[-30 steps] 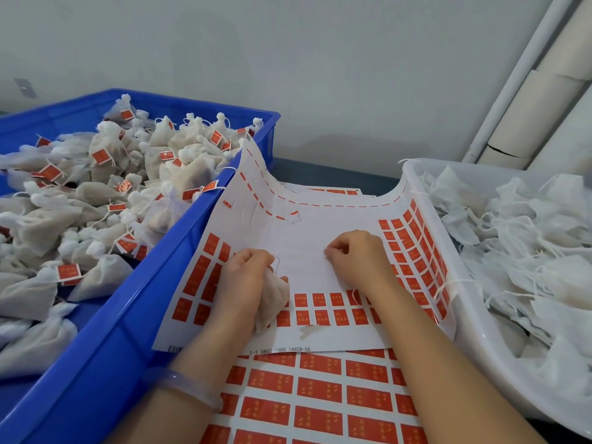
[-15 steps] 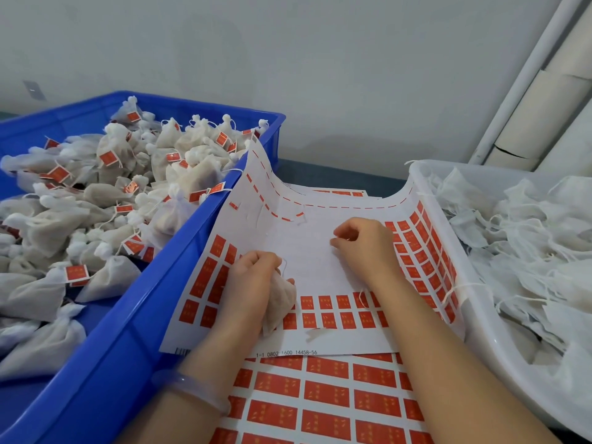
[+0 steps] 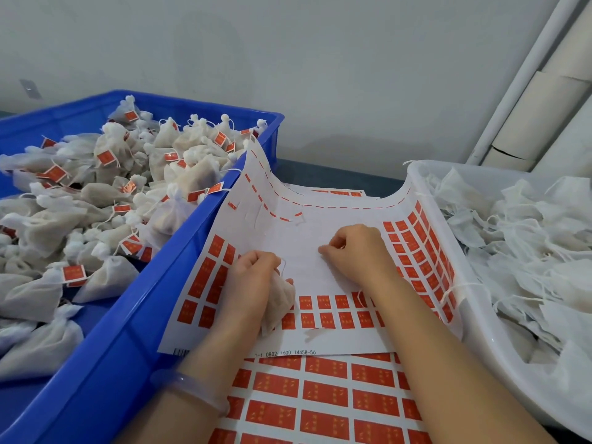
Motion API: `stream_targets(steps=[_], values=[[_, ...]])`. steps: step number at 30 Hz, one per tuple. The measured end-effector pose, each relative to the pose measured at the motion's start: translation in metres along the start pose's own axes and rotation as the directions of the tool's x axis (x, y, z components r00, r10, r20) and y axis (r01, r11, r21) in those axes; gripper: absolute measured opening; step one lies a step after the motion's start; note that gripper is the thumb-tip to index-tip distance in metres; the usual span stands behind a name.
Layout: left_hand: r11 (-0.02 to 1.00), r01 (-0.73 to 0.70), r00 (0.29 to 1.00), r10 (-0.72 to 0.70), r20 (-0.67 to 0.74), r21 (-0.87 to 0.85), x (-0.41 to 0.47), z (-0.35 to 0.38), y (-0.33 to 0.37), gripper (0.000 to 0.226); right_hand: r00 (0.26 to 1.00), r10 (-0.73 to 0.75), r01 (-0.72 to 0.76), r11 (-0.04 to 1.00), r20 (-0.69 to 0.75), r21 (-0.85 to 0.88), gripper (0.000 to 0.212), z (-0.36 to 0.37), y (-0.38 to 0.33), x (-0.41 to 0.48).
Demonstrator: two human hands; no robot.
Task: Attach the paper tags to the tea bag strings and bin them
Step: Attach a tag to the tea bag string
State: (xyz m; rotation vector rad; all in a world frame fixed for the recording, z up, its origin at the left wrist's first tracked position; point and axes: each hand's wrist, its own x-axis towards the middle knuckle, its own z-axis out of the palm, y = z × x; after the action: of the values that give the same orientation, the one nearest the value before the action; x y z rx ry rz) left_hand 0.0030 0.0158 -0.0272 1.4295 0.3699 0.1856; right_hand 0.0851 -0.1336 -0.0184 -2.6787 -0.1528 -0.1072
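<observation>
Just beside blue bin rim, left hand grips tea bag.

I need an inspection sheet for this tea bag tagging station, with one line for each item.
Surface: dark tabletop, mostly under two white sheets of red paper tags; top sheet curls up against both bins, lower sheet lies flat.
Job's things: blue plastic crate holds tagged tea bags; white plastic tub holds untagged bags.
Clutter: nothing seen.
Hands: left hand grips a beige tea bag; right hand sets curled fingertips on the top sheet's bare middle, and whether it holds anything is unclear.
Cables: nothing seen.
Surroundings: grey wall, white pipe, cardboard tubes.
</observation>
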Motion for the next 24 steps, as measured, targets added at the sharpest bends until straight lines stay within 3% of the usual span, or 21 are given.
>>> stream_targets(steps=[4,7,9,13,18,21,24], values=[[0.999,0.044,0.999,-0.045,-0.007,-0.023,-0.001,0.0,0.001,0.024,0.996,0.045,-0.04,0.997,-0.078,0.072,0.014,0.002,0.001,0.0],[0.972,0.141,0.99,-0.135,-0.042,0.191,0.007,0.005,0.002,0.023,0.986,0.089,-0.059,0.978,-0.144,0.2,0.015,0.001,0.008,-0.001],[0.941,0.206,0.978,-0.185,-0.1,0.269,0.01,0.005,0.003,0.02,0.984,0.118,-0.072,0.951,-0.136,0.301,0.025,-0.002,0.01,-0.001],[0.913,0.226,0.974,-0.21,-0.085,0.339,0.011,0.005,0.004,0.019,0.992,0.1,-0.055,0.9,-0.083,0.433,0.034,-0.004,0.008,-0.003],[0.911,0.222,0.975,-0.197,-0.106,0.347,0.01,0.006,0.006,0.019,0.986,0.127,-0.048,0.833,-0.106,0.552,0.02,-0.005,0.002,-0.002],[0.964,0.153,0.988,-0.145,-0.052,0.217,0.006,0.004,0.004,0.021,0.985,0.13,-0.045,0.833,-0.116,0.552,0.008,-0.009,0.002,-0.001],[0.999,0.054,0.999,-0.054,0.005,-0.007,-0.002,0.0,0.002,0.021,0.979,0.178,-0.108,0.869,-0.101,0.483,0.018,-0.012,0.001,-0.001]])
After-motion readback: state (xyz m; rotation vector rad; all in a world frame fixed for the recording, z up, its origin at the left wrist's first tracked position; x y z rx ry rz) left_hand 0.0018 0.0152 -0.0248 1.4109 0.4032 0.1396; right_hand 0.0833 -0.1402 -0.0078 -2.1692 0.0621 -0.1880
